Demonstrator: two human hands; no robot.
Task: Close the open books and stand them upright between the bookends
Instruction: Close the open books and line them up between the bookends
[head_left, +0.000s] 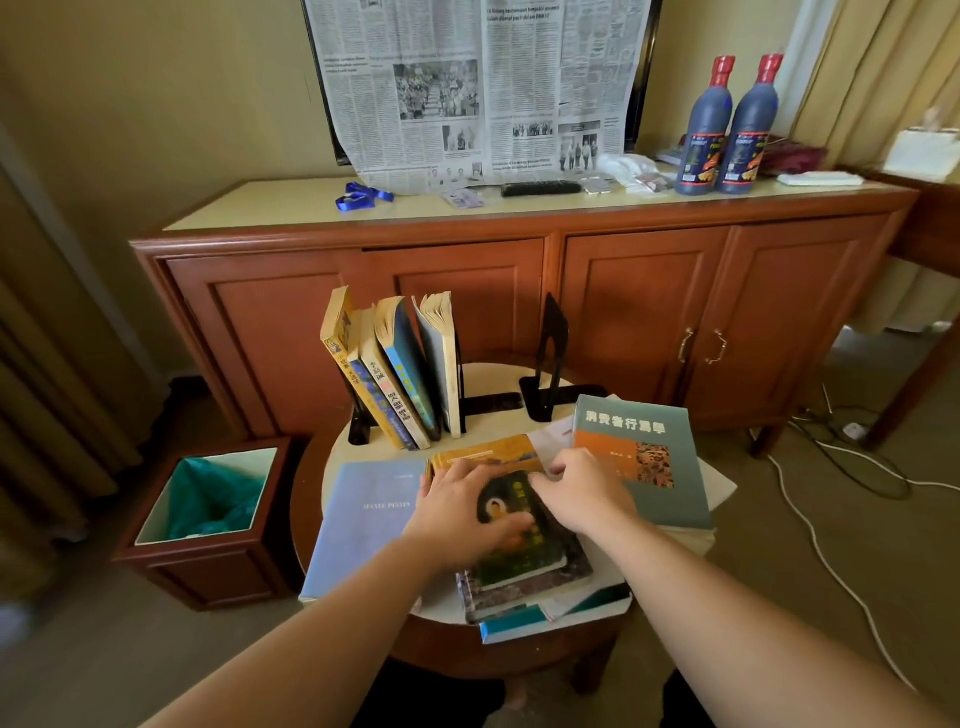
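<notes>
Beyond our left hand (460, 512), the standing books (397, 364) lean hard to the left against the left bookend (359, 423). We judge that sliding another volume into the gap could tip them further or push that bookend along the tabletop (519, 371). The right bookend (550, 358) stands well apart from them, so nothing braces the row on that side. Left of that hand lies the pale blue book (363, 519), which overhangs the tabletop edge; a nudge from our forearm might send it to the floor.

Under both hands sits the dark green book (519, 545), topmost on an uneven stack (524, 587) near the front edge. Lifting it carelessly could drag the books below it off.

Our left hand rests on the green cover, fingers spread and fairly straight, thumb touching the cover. It reads as pressing, not gripping. Our right hand (584, 493) curls its fingers over the book's far right edge, apparently pinching it. Just beyond and to the right of that hand lies the teal book (644, 457), closed and flat.
</notes>
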